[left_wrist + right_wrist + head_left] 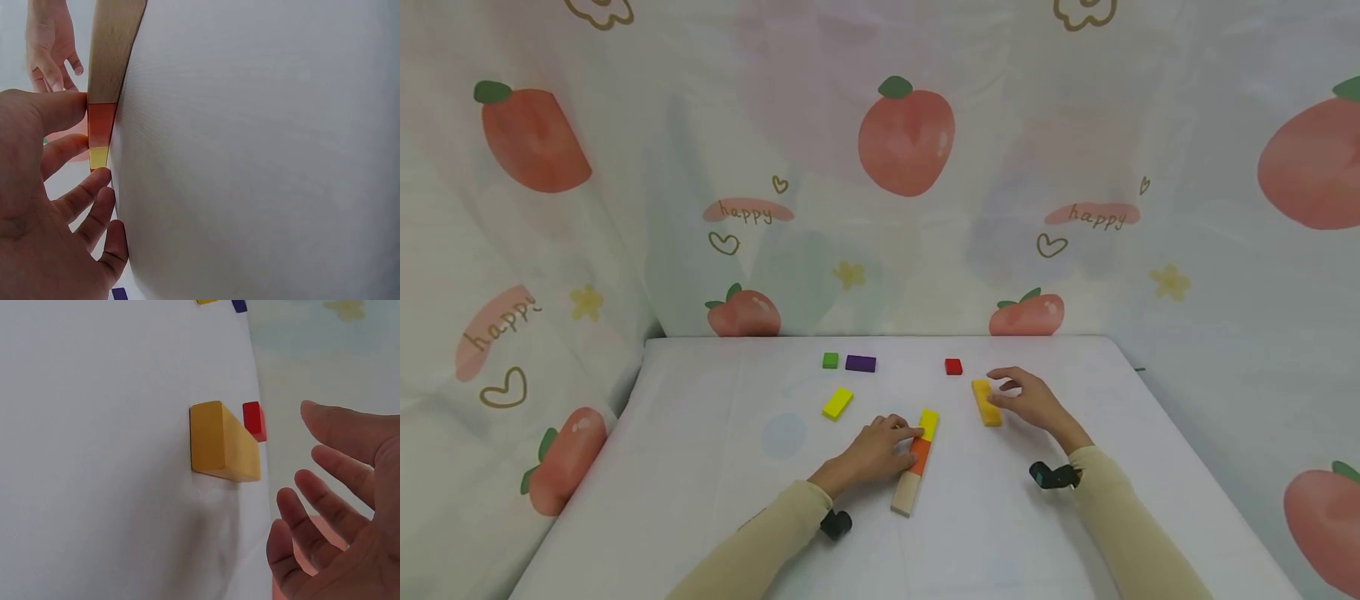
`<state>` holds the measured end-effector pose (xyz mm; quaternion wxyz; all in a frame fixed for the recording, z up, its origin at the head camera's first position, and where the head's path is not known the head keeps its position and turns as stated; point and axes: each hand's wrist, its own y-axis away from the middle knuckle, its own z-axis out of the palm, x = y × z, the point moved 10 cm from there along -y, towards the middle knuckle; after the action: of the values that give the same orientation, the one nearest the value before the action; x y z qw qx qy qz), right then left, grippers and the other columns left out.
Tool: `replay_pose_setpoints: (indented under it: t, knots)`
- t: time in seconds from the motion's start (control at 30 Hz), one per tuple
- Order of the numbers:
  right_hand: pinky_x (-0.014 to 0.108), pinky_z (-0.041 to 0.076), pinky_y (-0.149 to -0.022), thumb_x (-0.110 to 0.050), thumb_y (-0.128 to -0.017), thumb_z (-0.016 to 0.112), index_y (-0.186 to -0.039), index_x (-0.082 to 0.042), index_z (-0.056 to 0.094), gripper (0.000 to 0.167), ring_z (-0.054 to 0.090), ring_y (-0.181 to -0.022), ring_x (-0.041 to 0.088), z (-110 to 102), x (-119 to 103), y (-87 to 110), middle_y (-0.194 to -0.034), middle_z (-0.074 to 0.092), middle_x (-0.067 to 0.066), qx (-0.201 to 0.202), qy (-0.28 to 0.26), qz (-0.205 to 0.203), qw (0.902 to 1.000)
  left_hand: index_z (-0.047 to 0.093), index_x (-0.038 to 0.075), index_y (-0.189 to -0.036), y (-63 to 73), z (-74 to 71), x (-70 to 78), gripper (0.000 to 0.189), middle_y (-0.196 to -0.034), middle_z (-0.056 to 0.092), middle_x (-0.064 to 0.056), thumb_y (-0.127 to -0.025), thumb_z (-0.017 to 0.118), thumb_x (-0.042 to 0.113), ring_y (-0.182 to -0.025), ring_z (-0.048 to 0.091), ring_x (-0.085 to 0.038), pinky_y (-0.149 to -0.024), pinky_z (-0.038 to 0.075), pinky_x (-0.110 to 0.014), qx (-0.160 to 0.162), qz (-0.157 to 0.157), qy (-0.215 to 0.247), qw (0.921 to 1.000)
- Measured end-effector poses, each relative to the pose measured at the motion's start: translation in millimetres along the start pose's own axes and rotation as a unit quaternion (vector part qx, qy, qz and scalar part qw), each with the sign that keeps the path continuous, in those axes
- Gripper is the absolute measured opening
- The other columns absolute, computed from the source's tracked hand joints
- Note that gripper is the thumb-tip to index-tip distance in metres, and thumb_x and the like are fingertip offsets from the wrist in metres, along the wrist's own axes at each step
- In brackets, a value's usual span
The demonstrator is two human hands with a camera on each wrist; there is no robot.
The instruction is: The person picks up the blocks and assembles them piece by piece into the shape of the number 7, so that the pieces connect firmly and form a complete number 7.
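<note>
A row of three blocks lies end to end: a bare wood block (pixel 906 495), an orange block (pixel 921 457) and a yellow block (pixel 929 423). My left hand (pixel 877 448) touches this row from its left side. In the left wrist view, the thumb (pixel 65 111) meets the row where wood joins orange, and the other fingers are spread out below. Over on the right, my right hand (pixel 1030 402) hovers by a long amber-yellow block (pixel 987 403). In the right wrist view its fingers are apart, with a gap between them and that block (pixel 215 439).
Behind the amber block sits a small red block (pixel 953 367). Farther left are a green block (pixel 831 360), a purple block (pixel 861 363) and another yellow block (pixel 838 403). A white cloth covers the table (pixel 700 417); a fruit-printed curtain (pixel 820 167) hangs behind it.
</note>
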<state>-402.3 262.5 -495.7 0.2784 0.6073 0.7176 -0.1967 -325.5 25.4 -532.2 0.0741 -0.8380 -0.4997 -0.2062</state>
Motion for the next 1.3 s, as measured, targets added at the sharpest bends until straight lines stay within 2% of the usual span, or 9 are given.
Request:
replay_pose_setpoints:
  t: [0.33, 0.63, 0.9, 1.3]
  knots:
    - [0.063, 0.043, -0.102, -0.033, -0.085, 0.075, -0.147, -0.019, 0.043, 0.071, 0.041, -0.131, 0.041, 15, 22, -7.7, -0.148, 0.042, 0.02, -0.069, -0.003, 0.012, 0.9975, 0.053, 0.034, -0.141, 0.8, 0.8, -0.3, 0.046, -0.135, 0.054, 0.002, -0.095, 0.062, 0.04, -0.118, 0.048, -0.018, -0.1, 0.044, -0.036, -0.002, 0.004, 0.014, 0.9999]
    - [0.062, 0.037, -0.108, -0.032, -0.08, 0.078, -0.152, -0.013, 0.033, 0.086, 0.037, -0.135, 0.041, 23, 25, -8.5, -0.156, 0.03, 0.02, -0.11, -0.018, -0.014, 0.9937, 0.053, 0.035, -0.141, -0.2, -1.0, -0.7, 0.047, -0.135, 0.054, 0.002, -0.095, 0.062, 0.04, -0.119, 0.048, -0.018, -0.1, 0.045, -0.036, -0.002, 0.003, 0.011, 0.9999]
    - [0.066, 0.025, -0.113, -0.03, -0.078, 0.081, -0.151, -0.014, 0.036, 0.086, 0.034, -0.138, 0.041, 26, 25, -13.4, -0.156, 0.032, 0.02, -0.114, -0.006, -0.018, 0.9933, 0.053, 0.035, -0.141, 0.3, -2.2, 0.0, 0.047, -0.134, 0.054, 0.002, -0.095, 0.062, 0.04, -0.118, 0.048, -0.018, -0.099, 0.045, -0.035, -0.001, 0.002, 0.012, 0.9999]
    - [0.068, 0.022, -0.114, -0.027, -0.076, 0.082, -0.149, -0.015, 0.04, 0.085, 0.03, -0.139, 0.042, 28, 29, -12.2, -0.154, 0.034, 0.021, -0.118, 0.012, -0.012, 0.9928, 0.052, 0.035, -0.141, -0.7, 1.5, -0.9, 0.047, -0.135, 0.053, 0.002, -0.095, 0.062, 0.04, -0.119, 0.048, -0.018, -0.101, 0.044, -0.036, -0.005, -0.003, 0.009, 0.9999]
